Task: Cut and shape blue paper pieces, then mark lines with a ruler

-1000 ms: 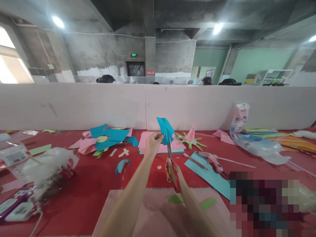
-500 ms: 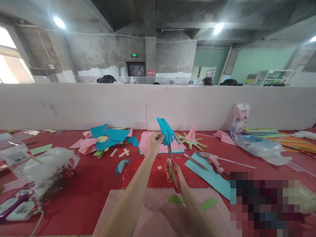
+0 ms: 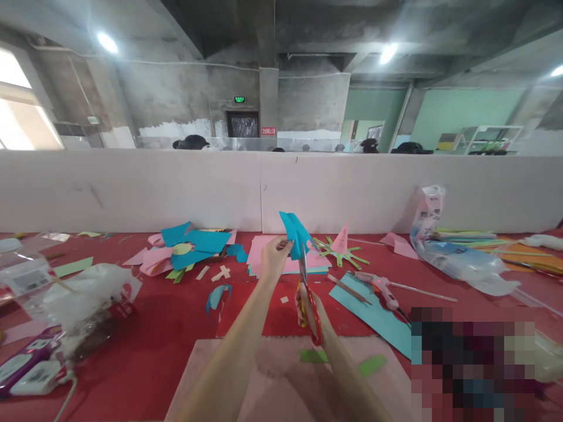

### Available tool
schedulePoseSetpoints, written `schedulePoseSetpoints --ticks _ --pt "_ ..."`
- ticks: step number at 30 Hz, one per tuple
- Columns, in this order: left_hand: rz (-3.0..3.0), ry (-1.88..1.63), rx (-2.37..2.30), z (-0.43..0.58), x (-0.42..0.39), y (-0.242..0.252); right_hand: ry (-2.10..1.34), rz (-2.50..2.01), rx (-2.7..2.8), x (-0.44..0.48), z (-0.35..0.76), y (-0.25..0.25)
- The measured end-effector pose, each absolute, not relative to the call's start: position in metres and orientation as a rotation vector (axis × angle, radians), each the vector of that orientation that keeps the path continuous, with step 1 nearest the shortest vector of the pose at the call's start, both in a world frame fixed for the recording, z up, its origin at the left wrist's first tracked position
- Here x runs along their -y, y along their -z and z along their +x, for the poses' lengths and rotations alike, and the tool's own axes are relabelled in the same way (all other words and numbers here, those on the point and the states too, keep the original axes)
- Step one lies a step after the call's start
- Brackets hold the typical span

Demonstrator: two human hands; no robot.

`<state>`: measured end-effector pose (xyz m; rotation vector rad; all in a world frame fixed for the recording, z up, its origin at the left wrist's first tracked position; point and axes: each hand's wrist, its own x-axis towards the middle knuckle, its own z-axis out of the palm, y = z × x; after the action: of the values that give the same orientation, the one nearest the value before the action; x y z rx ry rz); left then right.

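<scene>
My left hand (image 3: 273,258) pinches a folded piece of blue paper (image 3: 296,232) and holds it up above the red table (image 3: 145,328). My right hand (image 3: 313,310) is closed round the red handles of a pair of scissors (image 3: 308,293). The scissor blades point up and meet the lower edge of the blue paper. Both forearms reach in from the bottom of the view.
Pink sheets (image 3: 281,258) and blue scraps (image 3: 193,241) lie behind the hands, a glue gun (image 3: 380,287) and blue sheet (image 3: 373,310) to the right, plastic bags (image 3: 457,258) at the right and left (image 3: 83,299). A white partition (image 3: 264,187) backs the table.
</scene>
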<state>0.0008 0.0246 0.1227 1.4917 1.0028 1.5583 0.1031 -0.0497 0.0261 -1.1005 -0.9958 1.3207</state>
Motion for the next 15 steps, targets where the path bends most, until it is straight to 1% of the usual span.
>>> schedulePoseSetpoints --ticks 15 --pt "1.473 -1.553 -0.974 0.0028 -0.024 -0.1216 -1.327 -1.096 0.98 0.0471 0.104 -0.0216"
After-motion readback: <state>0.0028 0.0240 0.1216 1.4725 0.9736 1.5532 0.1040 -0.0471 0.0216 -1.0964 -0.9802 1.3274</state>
